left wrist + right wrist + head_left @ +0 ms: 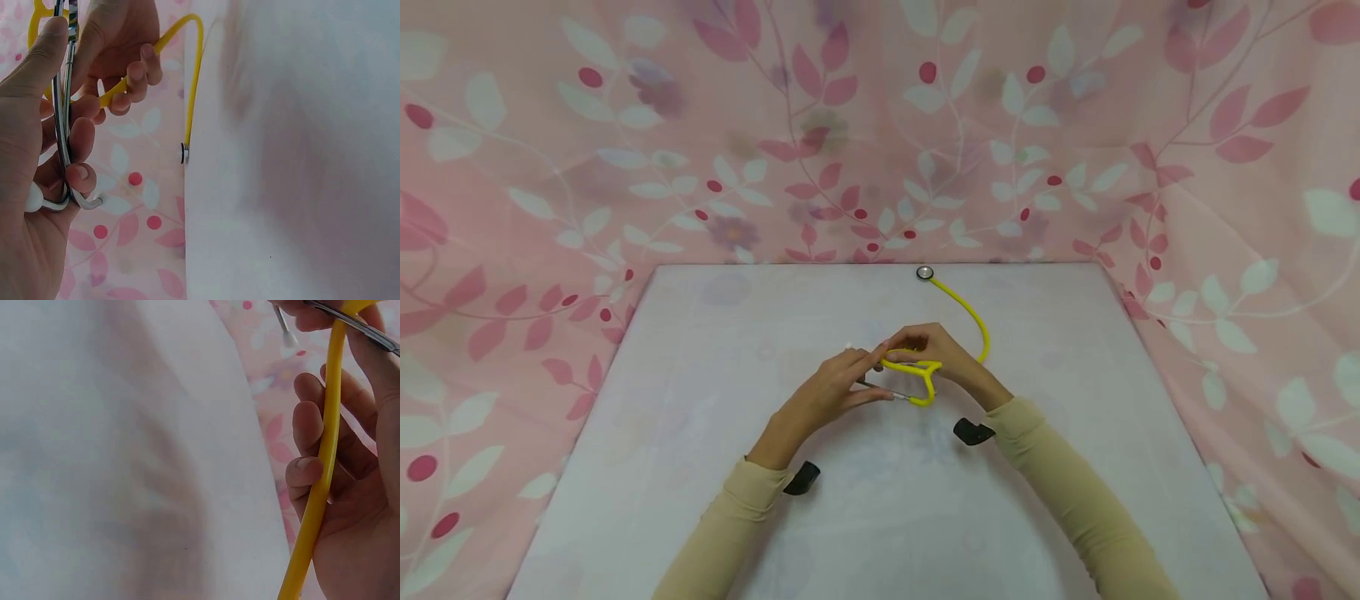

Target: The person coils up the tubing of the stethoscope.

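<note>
A stethoscope with yellow tubing [982, 327] is held up between both hands over the table's middle. My left hand [833, 385] grips its metal ear tubes [60, 119], which lie close together with fingers curled round them. One white ear tip [34, 197] pokes out beside that palm. On the other side, my right hand [946, 357] holds the yellow tube, with its fingers curled about it in the right wrist view. The Y-shaped fork [928, 368] of the tubing shows between the hands. Beyond them, the round chest piece [925, 272] rests at the table's far edge.
A white-covered table [715, 333] lies under the hands. Pink leaf-patterned cloth [865, 125] hangs behind it and along both sides. Dark wrist-worn devices [802, 478] stick out below the cuffs of the beige sleeves.
</note>
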